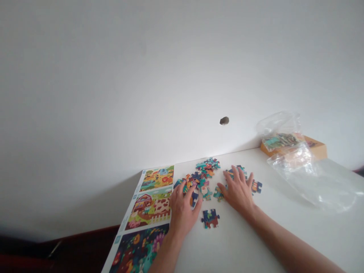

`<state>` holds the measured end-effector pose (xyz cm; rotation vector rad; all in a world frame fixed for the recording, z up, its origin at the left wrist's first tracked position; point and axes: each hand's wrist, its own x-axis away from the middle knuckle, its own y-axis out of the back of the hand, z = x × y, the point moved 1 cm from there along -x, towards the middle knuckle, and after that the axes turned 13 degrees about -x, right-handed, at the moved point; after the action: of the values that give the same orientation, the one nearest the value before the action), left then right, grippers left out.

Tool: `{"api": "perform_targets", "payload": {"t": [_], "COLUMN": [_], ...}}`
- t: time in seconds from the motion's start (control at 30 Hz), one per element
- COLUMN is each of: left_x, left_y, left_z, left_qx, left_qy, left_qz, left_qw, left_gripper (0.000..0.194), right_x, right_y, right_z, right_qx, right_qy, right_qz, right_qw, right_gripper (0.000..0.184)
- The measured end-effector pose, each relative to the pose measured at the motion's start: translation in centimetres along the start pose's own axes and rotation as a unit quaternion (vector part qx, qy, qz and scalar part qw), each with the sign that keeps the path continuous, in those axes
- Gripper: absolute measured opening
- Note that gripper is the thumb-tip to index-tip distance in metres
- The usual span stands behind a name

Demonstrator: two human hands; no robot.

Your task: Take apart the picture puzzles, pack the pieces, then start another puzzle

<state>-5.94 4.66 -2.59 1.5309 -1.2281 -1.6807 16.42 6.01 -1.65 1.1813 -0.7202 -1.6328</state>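
Colourful jigsaw pieces (204, 182) lie in a loose heap on the white table (216, 250). My left hand (184, 206) rests palm down over the heap's left side, fingers apart on the pieces. Fingers spread, my right hand (239, 188) lies over another cluster on the right, where an orange-and-blue piece (257, 186) shows past its edge. Both palms hide some pieces. Closer to me, a single dark blue and brown jigsaw piece (210, 218) lies apart from the others.
A printed picture sheet (149, 208) with several animal scenes lies along the table's left edge, partly under my left forearm. At the back right, a clear plastic bag (301, 159) of pieces lies over a yellow box (320, 148). The white wall (182, 76) behind has a small hole (224, 120).
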Motion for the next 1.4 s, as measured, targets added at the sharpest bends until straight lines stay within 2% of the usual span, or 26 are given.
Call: {"api": "perform_targets", "payload": {"t": [0.07, 0.13, 0.27, 0.5, 0.7, 0.97, 1.13, 1.3, 1.4], "left_x": [0.1, 0.3, 0.5, 0.1, 0.0, 0.0, 0.0, 0.0, 0.0], "left_y": [-0.3, -0.6, -0.7, -0.2, 0.1, 0.1, 0.0, -0.1, -0.1], "left_z": [0.2, 0.3, 0.2, -0.1, -0.3, -0.2, -0.1, -0.1, -0.1], "left_qx": [-0.025, -0.032, -0.015, 0.035, 0.078, 0.105, 0.118, 0.126, 0.125], "left_qy": [0.028, 0.024, -0.009, -0.040, -0.054, -0.056, -0.050, -0.044, -0.042], "left_qz": [0.003, 0.019, 0.032, 0.034, 0.026, 0.022, 0.023, 0.014, 0.016], "left_qw": [0.999, 0.999, 0.999, 0.998, 0.995, 0.993, 0.991, 0.991, 0.991], "left_gripper": [0.046, 0.048, 0.040, 0.026, 0.030, 0.031, 0.034, 0.034, 0.033], "right_x": [0.1, 0.2, 0.2, -0.1, -0.1, -0.1, -0.6, -0.9, -0.5], "right_y": [-0.1, -0.4, -0.6, -0.2, 0.1, 0.1, -0.1, 0.1, 0.1], "right_z": [-0.5, -0.8, -0.8, -0.2, -0.2, -0.7, -1.5, -2.1, -1.6], "right_qx": [0.022, 0.013, -0.059, -0.180, -0.202, -0.162, -0.187, -0.283, -0.330], "right_qy": [-0.060, -0.061, 0.013, 0.101, 0.135, 0.080, 0.057, -0.001, 0.011], "right_qz": [-0.011, 0.015, 0.071, 0.130, 0.115, 0.063, 0.050, 0.007, 0.020], "right_qw": [0.998, 0.998, 0.996, 0.970, 0.963, 0.982, 0.980, 0.959, 0.944], "right_gripper": [0.057, 0.056, 0.042, 0.037, 0.038, 0.046, 0.039, 0.041, 0.040]}}
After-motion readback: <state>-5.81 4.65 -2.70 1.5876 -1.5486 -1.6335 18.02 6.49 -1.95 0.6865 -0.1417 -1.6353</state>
